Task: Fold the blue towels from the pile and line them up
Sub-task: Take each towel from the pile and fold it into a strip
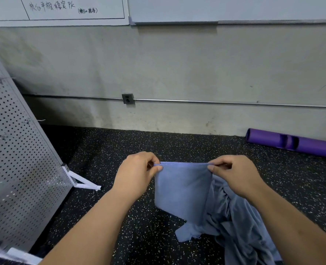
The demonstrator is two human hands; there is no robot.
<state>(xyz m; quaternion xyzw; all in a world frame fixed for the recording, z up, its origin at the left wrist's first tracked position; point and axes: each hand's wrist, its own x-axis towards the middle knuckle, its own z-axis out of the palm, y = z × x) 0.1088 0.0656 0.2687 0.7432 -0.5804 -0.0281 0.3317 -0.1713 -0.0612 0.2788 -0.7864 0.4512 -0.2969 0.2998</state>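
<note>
A blue towel (181, 190) hangs in the air in front of me, its top hem stretched level between both hands. My left hand (137, 173) pinches the left end of the hem, and my right hand (234, 175) pinches the right end. The towel looks doubled over and drops to about knee height above the floor. Below and to the right lies a crumpled pile of blue towels (240, 232) on the black speckled floor, partly hidden behind my right forearm.
A perforated metal panel (14, 159) on white feet leans at the left. A purple roller (296, 143) lies along the wall at the right. The grey wall (177, 73) with a socket and a conduit stands behind; speckled floor (104, 150) spreads between.
</note>
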